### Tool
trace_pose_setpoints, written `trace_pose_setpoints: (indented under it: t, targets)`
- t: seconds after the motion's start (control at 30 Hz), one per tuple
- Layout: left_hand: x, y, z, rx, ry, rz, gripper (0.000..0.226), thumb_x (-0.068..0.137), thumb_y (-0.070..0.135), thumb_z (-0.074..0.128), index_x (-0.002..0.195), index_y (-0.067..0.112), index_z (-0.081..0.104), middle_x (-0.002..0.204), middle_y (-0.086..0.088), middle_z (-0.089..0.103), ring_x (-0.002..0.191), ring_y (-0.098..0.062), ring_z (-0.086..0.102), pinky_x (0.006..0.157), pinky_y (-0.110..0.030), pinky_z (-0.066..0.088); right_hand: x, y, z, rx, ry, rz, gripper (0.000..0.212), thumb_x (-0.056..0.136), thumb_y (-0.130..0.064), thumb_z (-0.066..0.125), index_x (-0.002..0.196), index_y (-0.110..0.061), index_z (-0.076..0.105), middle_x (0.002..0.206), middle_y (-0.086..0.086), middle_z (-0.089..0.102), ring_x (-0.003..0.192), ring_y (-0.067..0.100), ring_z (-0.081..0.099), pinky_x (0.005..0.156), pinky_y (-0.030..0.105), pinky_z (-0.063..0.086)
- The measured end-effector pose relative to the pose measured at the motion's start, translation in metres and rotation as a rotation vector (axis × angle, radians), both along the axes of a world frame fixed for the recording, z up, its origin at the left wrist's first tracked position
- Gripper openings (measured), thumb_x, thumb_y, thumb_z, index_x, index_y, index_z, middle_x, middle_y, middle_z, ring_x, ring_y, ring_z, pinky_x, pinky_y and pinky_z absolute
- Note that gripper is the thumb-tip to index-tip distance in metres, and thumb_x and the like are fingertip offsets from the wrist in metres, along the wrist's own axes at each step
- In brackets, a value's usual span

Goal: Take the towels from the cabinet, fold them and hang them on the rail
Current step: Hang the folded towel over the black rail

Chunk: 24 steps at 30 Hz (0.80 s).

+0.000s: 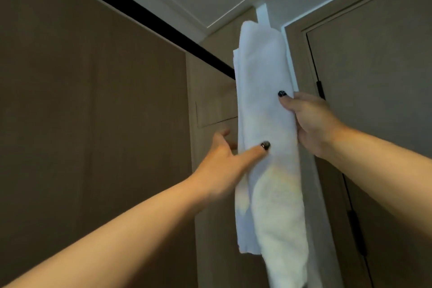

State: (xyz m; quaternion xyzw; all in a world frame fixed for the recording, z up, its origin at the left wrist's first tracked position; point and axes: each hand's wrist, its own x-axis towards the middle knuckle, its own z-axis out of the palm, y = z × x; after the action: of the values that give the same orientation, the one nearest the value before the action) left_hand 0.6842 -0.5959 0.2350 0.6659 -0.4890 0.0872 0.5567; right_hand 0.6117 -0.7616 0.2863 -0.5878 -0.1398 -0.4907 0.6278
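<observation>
Hands (311, 121) on towel (264, 105) beside door (374, 65)

Two bare forearms reach into view from the bottom corners, with no sleeves, watches or bracelets showing on them. The left hand (222, 159) has a thumbnail painted in dark, glossy polish that catches a small glint of light. The right hand (311, 121) shows a thumbnail in the same dark polish; its other nails are hidden.
</observation>
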Motion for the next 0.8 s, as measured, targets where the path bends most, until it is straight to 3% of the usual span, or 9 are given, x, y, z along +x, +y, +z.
trace_pose_setpoints:
  t: [0.1,0.23,0.37,0.47,0.57,0.7,0.8]
  targets:
    - [0.024,-0.033,0.009,0.004,-0.067,0.015,0.083,0.076,0.044,0.081,0.138,0.03,0.027,0.12,0.012,0.06,0.106,-0.009,0.064,0.095,-0.037,0.055,0.031,-0.025,0.032,-0.022,-0.053,0.043,0.014,0.098,-0.016,0.057,0.102,-0.006,0.066,0.101,0.009,0.074,0.083,0.017,0.073,0.071,0.03,0.06]
    - [0.054,-0.07,0.031,-0.152,-0.203,0.044,0.057,0.079,0.036,0.08,0.126,0.029,0.049,0.117,0.012,0.067,0.105,-0.008,0.067,0.092,-0.039,0.057,0.065,-0.052,0.075,-0.043,-0.127,0.061,0.014,0.097,-0.017,0.059,0.102,-0.005,0.067,0.103,0.012,0.073,0.09,0.024,0.072,0.076,0.036,0.06]
    - [0.079,-0.094,0.065,-0.29,-0.349,0.224,0.032,0.087,0.031,0.073,0.114,0.029,0.056,0.108,0.014,0.066,0.097,-0.006,0.067,0.087,-0.035,0.057,0.096,-0.071,0.121,-0.069,-0.212,0.095,0.013,0.097,-0.015,0.06,0.101,-0.006,0.067,0.101,0.012,0.073,0.091,0.026,0.071,0.08,0.038,0.059]
    - [0.091,-0.102,0.093,-0.323,-0.398,0.349,0.035,0.087,0.033,0.073,0.115,0.026,0.053,0.104,0.014,0.063,0.094,-0.007,0.065,0.084,-0.034,0.059,0.119,-0.077,0.157,-0.063,-0.261,0.109,0.012,0.096,-0.015,0.061,0.1,-0.005,0.067,0.103,0.013,0.072,0.092,0.028,0.07,0.083,0.041,0.059]
    - [0.101,-0.105,0.106,-0.306,-0.447,0.41,0.058,0.074,0.035,0.084,0.118,0.03,0.048,0.108,0.015,0.061,0.096,-0.005,0.063,0.08,-0.029,0.059,0.141,-0.078,0.189,-0.022,-0.284,0.065,0.009,0.094,-0.016,0.064,0.095,-0.007,0.066,0.102,0.012,0.07,0.094,0.029,0.069,0.086,0.044,0.058]
    - [0.117,-0.109,0.103,-0.166,-0.476,0.481,0.081,0.065,0.039,0.089,0.128,0.037,0.038,0.114,0.02,0.055,0.102,-0.002,0.059,0.079,-0.021,0.055,0.162,-0.074,0.218,0.053,-0.346,-0.04,0.028,0.087,-0.01,0.059,0.115,-0.011,0.064,0.098,0.001,0.062,0.087,0.021,0.063,0.074,0.028,0.055]
    - [0.129,-0.107,0.097,-0.159,-0.525,0.549,0.077,0.069,0.037,0.086,0.128,0.039,0.036,0.114,0.022,0.054,0.102,0.0,0.058,0.08,-0.022,0.056,0.172,-0.063,0.227,0.045,-0.413,-0.081,0.044,0.083,-0.009,0.052,0.124,-0.025,0.055,0.115,-0.003,0.057,0.099,0.019,0.057,0.085,0.029,0.05]
